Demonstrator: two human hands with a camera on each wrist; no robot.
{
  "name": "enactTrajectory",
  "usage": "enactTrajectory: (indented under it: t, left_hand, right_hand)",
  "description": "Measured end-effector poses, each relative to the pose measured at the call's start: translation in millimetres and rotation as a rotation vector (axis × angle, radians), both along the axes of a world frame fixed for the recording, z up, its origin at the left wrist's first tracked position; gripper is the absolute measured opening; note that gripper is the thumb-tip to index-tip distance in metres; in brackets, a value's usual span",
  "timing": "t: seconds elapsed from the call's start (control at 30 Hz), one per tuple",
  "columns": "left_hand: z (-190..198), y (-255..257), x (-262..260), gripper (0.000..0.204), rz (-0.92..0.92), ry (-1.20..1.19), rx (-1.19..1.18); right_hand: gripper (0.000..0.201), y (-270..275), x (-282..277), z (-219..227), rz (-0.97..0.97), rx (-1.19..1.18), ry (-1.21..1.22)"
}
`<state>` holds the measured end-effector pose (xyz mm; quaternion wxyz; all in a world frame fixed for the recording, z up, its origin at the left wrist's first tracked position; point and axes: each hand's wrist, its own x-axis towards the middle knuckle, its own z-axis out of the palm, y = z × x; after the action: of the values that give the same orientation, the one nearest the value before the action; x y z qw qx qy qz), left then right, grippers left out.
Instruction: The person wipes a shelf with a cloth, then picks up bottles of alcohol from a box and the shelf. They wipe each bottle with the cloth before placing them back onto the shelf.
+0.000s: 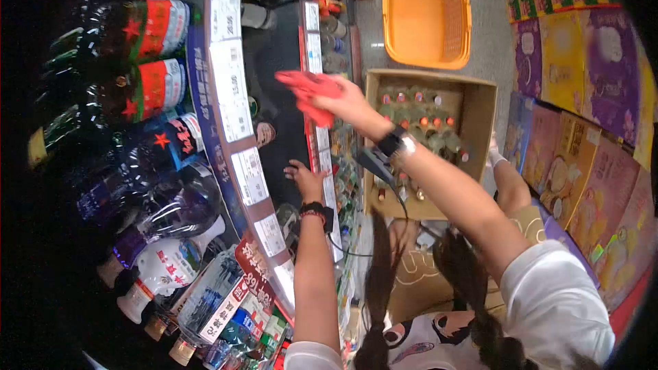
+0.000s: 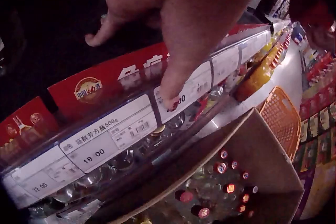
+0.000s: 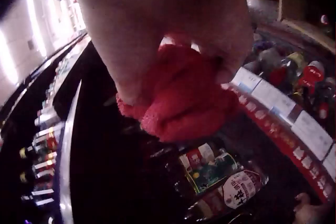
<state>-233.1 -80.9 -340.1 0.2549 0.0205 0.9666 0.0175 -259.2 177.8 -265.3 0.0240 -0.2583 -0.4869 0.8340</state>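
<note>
My right hand (image 1: 354, 107) grips a bunched red cloth (image 1: 310, 89) over the dark shelf (image 1: 277, 44). In the right wrist view the cloth (image 3: 184, 98) hangs between thumb and fingers, hiding the fingertips. Beyond it on the shelf are bottles with green and white labels (image 3: 210, 166). My left hand (image 1: 307, 181) rests at the shelf's front edge, fingers loosely spread over the dark surface. Seen from the left wrist, its thumb touches a price label (image 2: 184, 95) below a red strip (image 2: 105, 79), while the other fingers lie behind the strip.
An open cardboard box (image 1: 480, 106) of capped bottles stands right of the shelf, with an orange basket (image 1: 425, 51) beyond it. Large bottles (image 1: 154, 85) fill the left shelf behind a price rail (image 1: 229, 89). Stacked gift boxes (image 1: 569, 157) line the right side.
</note>
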Motion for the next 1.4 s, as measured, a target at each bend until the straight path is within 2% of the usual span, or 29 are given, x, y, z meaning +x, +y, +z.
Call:
enactTrajectory:
  t: [0.03,0.1,0.17,0.23,0.3,0.33,0.37,0.43,0.5,0.53,0.6,0.63,0.7,0.73,0.77,0.8,0.83,0.87,0.9,1.0,1.1,1.13,1.23,1.27,1.37,1.4]
  left_hand:
    - [5,2,2,0.118,0.020,-0.036,-0.034]
    - [7,0,3,0.117,0.035,0.000,0.030]
    - [-3,-9,2,0.120,0.014,0.009,0.048]
    - [12,15,-6,0.119,0.088,-0.050,-0.039]
    - [38,34,-2,0.114,0.135,-0.110,-0.159]
    - [49,55,-3,0.113,0.213,-0.090,-0.244]
    - [50,71,-14,0.110,0.122,0.057,-0.161]
    - [54,98,-23,0.106,-0.068,0.320,-0.008]
    - [55,130,-47,0.094,-0.074,0.428,0.286]
    - [54,145,-60,0.085,-0.049,0.448,0.266]
    - [47,162,-77,0.069,-0.004,0.490,0.224]
    - [39,163,-83,0.061,0.019,0.488,0.282]
    - [21,163,-88,0.046,0.066,0.476,0.400]
    - [24,170,-88,0.027,0.081,0.539,0.389]
    - [20,168,-88,0.025,0.115,0.532,0.410]
    - [15,164,-90,0.023,0.145,0.529,0.432]
    - [13,162,-93,0.020,0.173,0.525,0.454]
    - [11,162,-93,0.015,0.101,0.611,0.390]
    - [9,160,-93,0.015,0.116,0.593,0.381]
    - [7,159,-96,0.012,0.146,0.588,0.349]
    - [10,162,-94,0.009,0.128,0.600,0.164]
    - [9,162,-95,0.008,0.157,0.582,0.172]
    - [9,162,-95,0.008,0.216,0.600,0.329]
    - [8,161,-96,0.008,0.194,0.622,0.333]
    - [14,169,-93,0.006,0.215,0.612,0.263]
    - [13,170,-94,0.005,0.256,0.563,0.171]
  right_hand:
    - [0.051,10,19,-1,-0.068,-0.231,0.095]
    - [0.047,38,54,-5,-0.065,-0.378,0.088]
    - [0.045,68,80,-6,-0.016,-0.427,0.029]
    - [0.047,95,90,-24,-0.004,-0.393,0.058]
    - [0.052,131,101,-26,0.115,-0.450,0.055]
    - [0.055,149,101,-24,0.164,-0.431,0.032]
    - [0.055,163,97,-24,0.146,-0.421,0.010]
    - [0.057,182,72,-35,0.253,-0.218,0.099]
    - [0.056,197,40,-13,0.443,0.014,-0.005]
    - [0.053,193,17,-29,0.499,0.096,0.081]
    - [0.053,172,-35,-28,0.497,0.466,0.307]
    - [0.054,160,-61,-23,0.551,0.594,0.359]
    - [0.056,136,-105,12,0.658,0.798,0.409]
    - [0.053,116,-129,0,0.646,0.899,0.493]
    - [0.054,99,-149,-7,0.625,1.165,0.605]
    - [0.054,80,-162,-10,0.600,1.365,0.605]
    - [0.047,66,-172,-14,0.649,1.526,0.634]
    - [0.032,47,-184,-22,0.648,1.637,0.674]
    - [0.018,31,-189,-39,0.653,1.745,0.712]
    - [0.010,1,-179,-62,0.730,1.938,0.780]
    - [0.013,-6,-169,-74,0.713,1.951,1.024]
    - [0.016,-2,-169,-74,0.677,1.952,1.011]
    - [0.018,24,-187,-69,0.922,2.073,0.835]
    - [0.015,29,-193,-66,0.842,2.097,0.873]
    - [0.014,12,-173,-51,0.861,1.989,0.710]
    - [0.013,-7,-162,-58,0.869,1.896,0.710]
